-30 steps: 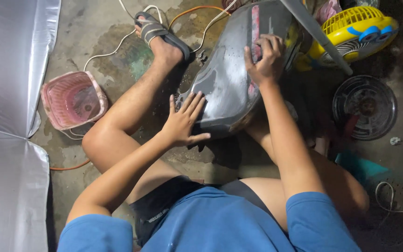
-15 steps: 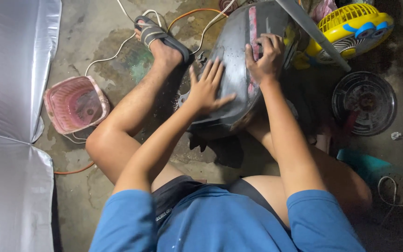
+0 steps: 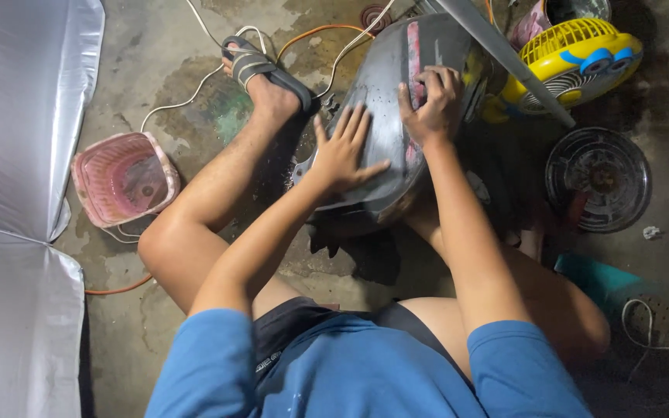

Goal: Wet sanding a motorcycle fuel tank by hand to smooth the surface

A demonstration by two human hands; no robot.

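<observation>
A dark grey, rounded metal tank (image 3: 385, 116) with a pinkish stripe lies on the wet concrete floor between my legs. My left hand (image 3: 342, 151) rests flat on its near side with the fingers spread and holds nothing. My right hand (image 3: 431, 104) presses on the tank's top over the pink stripe, fingers curled. Whatever may be under that palm is hidden. My left foot in a dark sandal (image 3: 261, 70) is planted just left of the tank.
A pink plastic basket (image 3: 121, 178) stands at the left beside a silver sheet (image 3: 17, 155). A yellow fan (image 3: 574, 58) and a round wire fan guard (image 3: 598, 179) lie at the right. White and orange cables (image 3: 195, 93) cross the floor.
My left hand has slid up from the tank's lower edge onto the middle of its side. My right hand has stayed on the pink stripe.
</observation>
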